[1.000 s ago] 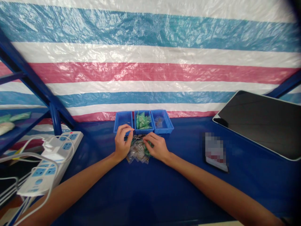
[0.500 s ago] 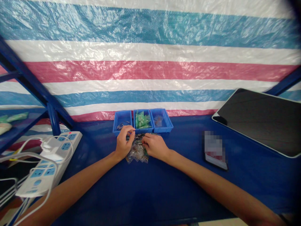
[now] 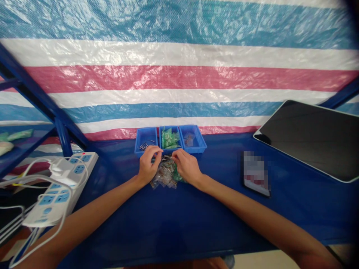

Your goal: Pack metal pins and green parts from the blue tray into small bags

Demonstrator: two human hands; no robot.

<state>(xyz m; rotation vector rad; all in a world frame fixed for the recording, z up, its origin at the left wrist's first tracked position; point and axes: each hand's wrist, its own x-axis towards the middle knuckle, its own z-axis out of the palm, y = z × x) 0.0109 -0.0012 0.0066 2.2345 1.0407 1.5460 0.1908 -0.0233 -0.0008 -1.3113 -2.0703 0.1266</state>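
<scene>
Pile [image 3: 165,175] of small clear bags, pins and green pieces lies on the blue table [image 3: 196,216], just before three blue bins [image 3: 170,139]. My left hand [image 3: 148,164] and right hand [image 3: 186,167] rest on it, fingertips pinched together; what they pinch I cannot tell. Risk: slippery bags may slide, and loose pins may roll or drop into the wrong bin.
</scene>
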